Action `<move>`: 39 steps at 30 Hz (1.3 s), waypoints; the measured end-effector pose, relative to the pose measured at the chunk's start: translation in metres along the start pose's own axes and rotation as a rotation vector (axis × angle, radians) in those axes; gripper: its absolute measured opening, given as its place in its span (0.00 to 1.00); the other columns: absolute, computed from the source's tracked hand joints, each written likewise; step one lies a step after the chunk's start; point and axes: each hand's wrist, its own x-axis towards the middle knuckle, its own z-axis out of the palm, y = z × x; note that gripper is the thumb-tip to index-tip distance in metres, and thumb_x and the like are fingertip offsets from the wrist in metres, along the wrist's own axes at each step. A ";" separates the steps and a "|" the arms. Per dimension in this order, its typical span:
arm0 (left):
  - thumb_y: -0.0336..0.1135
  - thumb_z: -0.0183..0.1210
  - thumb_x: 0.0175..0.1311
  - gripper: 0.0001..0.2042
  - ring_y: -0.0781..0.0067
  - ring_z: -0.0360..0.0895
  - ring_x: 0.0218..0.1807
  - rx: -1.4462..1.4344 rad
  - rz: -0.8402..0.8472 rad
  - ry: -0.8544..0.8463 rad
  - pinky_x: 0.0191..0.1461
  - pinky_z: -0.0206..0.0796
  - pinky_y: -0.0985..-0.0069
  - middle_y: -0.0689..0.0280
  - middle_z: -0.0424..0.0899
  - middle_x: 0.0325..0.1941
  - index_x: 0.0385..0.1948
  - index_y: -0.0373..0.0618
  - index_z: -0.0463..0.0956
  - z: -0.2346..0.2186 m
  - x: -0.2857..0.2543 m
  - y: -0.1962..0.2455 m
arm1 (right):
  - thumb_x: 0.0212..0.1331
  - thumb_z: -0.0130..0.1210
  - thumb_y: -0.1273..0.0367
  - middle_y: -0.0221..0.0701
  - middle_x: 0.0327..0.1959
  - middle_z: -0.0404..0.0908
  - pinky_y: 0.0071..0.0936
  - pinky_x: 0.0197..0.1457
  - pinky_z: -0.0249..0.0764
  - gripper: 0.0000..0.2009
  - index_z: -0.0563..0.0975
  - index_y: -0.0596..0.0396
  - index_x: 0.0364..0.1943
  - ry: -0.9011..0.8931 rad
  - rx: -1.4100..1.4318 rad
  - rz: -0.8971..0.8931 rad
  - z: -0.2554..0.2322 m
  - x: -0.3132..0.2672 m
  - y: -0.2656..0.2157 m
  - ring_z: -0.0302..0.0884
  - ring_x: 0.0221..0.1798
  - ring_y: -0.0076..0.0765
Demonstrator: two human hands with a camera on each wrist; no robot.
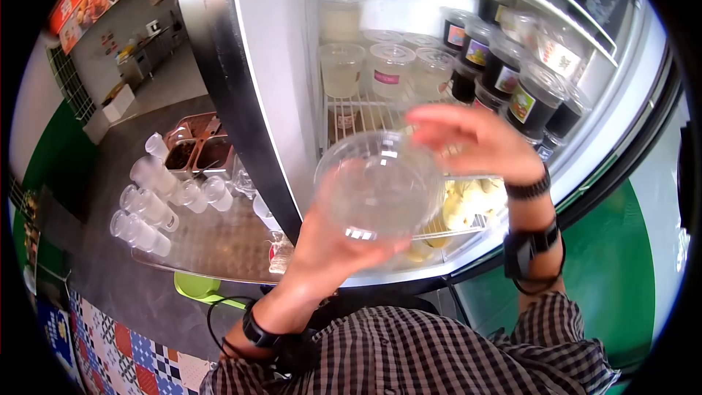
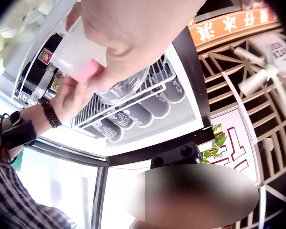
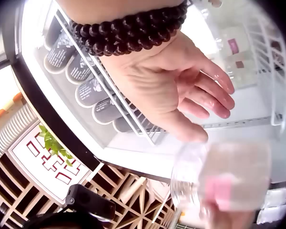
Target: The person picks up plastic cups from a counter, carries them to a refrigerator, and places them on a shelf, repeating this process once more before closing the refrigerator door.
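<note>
My left hand (image 1: 322, 249) grips a clear plastic tub (image 1: 380, 186) in front of the open fridge, its round top facing the head camera. In the right wrist view the tub (image 3: 243, 174) shows pale, cloudy contents and a pink label (image 3: 218, 191). Left fingers (image 3: 224, 217) wrap its far side there. My right hand (image 1: 482, 143) hovers at the tub's right rim, fingers loosely extended, with nothing in it. Dark beads circle the right wrist. From the left wrist view, the left hand (image 2: 128, 33) covers part of the tub (image 2: 76, 52).
Similar tubs (image 1: 391, 69) of pale liquid stand on the fridge's wire shelf. Several black-labelled tubs (image 1: 523, 106) are stacked at right. Bagged yellowish items (image 1: 468, 205) lie lower down. Left of the fridge edge (image 1: 256, 102), a counter (image 1: 212, 249) carries plastic cups (image 1: 150, 208) and metal food pans (image 1: 197, 150).
</note>
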 end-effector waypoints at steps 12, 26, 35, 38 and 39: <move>0.38 0.67 0.40 0.49 0.63 0.64 0.55 0.012 0.245 -0.008 0.58 0.54 0.72 0.52 0.64 0.53 0.58 0.33 0.36 0.051 0.069 -0.008 | 0.35 0.64 0.76 0.32 0.47 0.71 0.27 0.54 0.64 0.37 0.59 0.57 0.55 0.608 0.323 -0.261 0.050 -0.008 0.022 0.66 0.52 0.28; 0.41 0.59 0.50 0.30 0.64 0.72 0.37 0.169 0.472 -0.056 0.39 0.65 0.70 0.53 0.72 0.41 0.56 0.44 0.59 -0.102 -0.114 0.051 | 0.25 0.66 0.81 0.36 0.40 0.71 0.32 0.54 0.62 0.38 0.55 0.58 0.46 1.117 0.345 -0.131 -0.111 0.190 0.058 0.70 0.43 0.35; 0.44 0.57 0.52 0.31 0.63 0.67 0.44 0.403 0.494 0.557 0.48 0.59 0.68 0.59 0.69 0.44 0.57 0.41 0.58 -0.131 -0.209 0.043 | 0.26 0.66 0.78 0.35 0.31 0.77 0.29 0.55 0.61 0.44 0.49 0.60 0.52 1.147 0.212 -0.135 -0.153 0.280 0.147 0.71 0.42 0.32; 0.43 0.58 0.52 0.30 0.64 0.67 0.44 0.357 0.519 0.632 0.49 0.59 0.68 0.60 0.69 0.43 0.55 0.40 0.59 -0.131 -0.210 0.036 | 0.24 0.69 0.75 0.33 0.29 0.79 0.25 0.55 0.60 0.48 0.47 0.63 0.54 1.126 0.146 -0.091 -0.161 0.289 0.163 0.71 0.43 0.30; 0.43 0.58 0.52 0.30 0.64 0.67 0.44 0.375 0.508 0.643 0.49 0.59 0.68 0.60 0.69 0.43 0.55 0.40 0.59 -0.129 -0.206 0.035 | 0.23 0.70 0.74 0.33 0.29 0.79 0.23 0.55 0.60 0.49 0.46 0.64 0.54 1.115 0.120 -0.066 -0.162 0.291 0.164 0.71 0.43 0.30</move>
